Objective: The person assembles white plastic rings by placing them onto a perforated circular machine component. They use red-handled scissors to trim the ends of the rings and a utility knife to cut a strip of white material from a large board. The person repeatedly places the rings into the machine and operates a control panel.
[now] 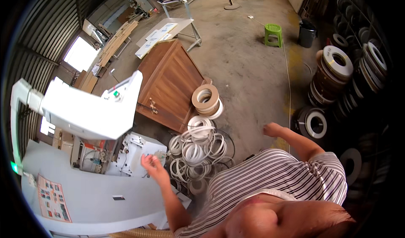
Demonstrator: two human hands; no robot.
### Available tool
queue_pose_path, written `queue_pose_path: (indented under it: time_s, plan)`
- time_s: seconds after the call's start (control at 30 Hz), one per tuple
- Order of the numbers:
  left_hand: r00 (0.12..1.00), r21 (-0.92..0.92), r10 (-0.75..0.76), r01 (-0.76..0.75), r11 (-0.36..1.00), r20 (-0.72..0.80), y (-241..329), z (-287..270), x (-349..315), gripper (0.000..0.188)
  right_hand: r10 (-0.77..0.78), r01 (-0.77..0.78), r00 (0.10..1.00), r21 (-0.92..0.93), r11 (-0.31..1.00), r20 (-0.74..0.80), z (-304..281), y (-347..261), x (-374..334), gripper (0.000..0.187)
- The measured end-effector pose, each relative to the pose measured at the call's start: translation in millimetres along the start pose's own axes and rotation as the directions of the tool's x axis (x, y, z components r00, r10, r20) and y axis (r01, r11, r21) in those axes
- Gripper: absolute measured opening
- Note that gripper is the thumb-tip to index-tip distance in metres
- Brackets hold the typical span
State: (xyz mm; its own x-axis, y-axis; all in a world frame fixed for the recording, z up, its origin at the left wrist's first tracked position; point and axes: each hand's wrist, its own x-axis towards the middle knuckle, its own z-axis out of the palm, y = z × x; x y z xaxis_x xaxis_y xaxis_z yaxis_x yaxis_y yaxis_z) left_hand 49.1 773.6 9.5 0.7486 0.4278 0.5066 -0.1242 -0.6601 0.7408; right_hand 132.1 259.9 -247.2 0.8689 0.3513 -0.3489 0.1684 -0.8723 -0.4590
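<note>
My left hand [152, 167] is raised beside the white metal bed [141, 151] of a large machine, fingers a little apart and nothing seen in them. Loose coils of white strip [194, 153] lie in a tangled heap just right of that hand. Out to my right, my right hand [273, 129] hangs over the concrete floor, its fingers curled in and nothing visible in them; it touches no object.
The machine's white control head [84, 109] juts out at left above its grey cover [93, 196]. Ahead stand a brown wooden cabinet [173, 84] and stacked tape rolls [206, 96]. At right are more rolls [337, 60], a green stool [273, 35] and a black bin [306, 33].
</note>
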Motion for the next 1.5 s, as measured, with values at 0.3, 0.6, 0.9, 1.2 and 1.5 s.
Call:
queue_pose_path:
  time_s: [0.3, 0.6, 0.9, 1.2, 1.5]
  plan:
    - [0.817, 0.620, 0.455, -0.159, 0.768, -0.354, 64.0, 19.6, 198.6, 0.049, -0.552, 0.627, 0.779, 0.350, 0.696, -0.298, -183.2, -188.1, 257.8, 0.017]
    - [0.640, 0.975, 0.744, 0.040, 0.218, -0.193, 52.8, 28.2, 263.3, 0.055, -0.718, 0.614, 0.605, 0.776, 0.146, -0.344, -284.8, -362.3, 364.9, 0.021]
    - [0.724, 0.901, 0.538, 0.341, 0.267, -0.433, 54.2, 51.1, 287.8, 0.086, -0.921, 0.643, 0.067, 0.722, -0.255, -0.385, -388.8, -565.7, 442.3, 0.020]
    - [0.664, 0.788, 0.448, 0.588, 0.182, -0.599, 63.1, 72.1, 309.7, 0.113, -0.909, 0.643, -0.194, 0.652, -0.402, -0.369, -357.2, -750.6, 431.2, 0.025]
    - [0.650, 0.785, 0.481, 0.601, 0.148, -0.588, 59.8, 75.0, 310.7, 0.110, -0.936, 0.561, -0.020, 0.771, -0.301, -0.351, -343.6, -808.9, 413.4, 0.027]
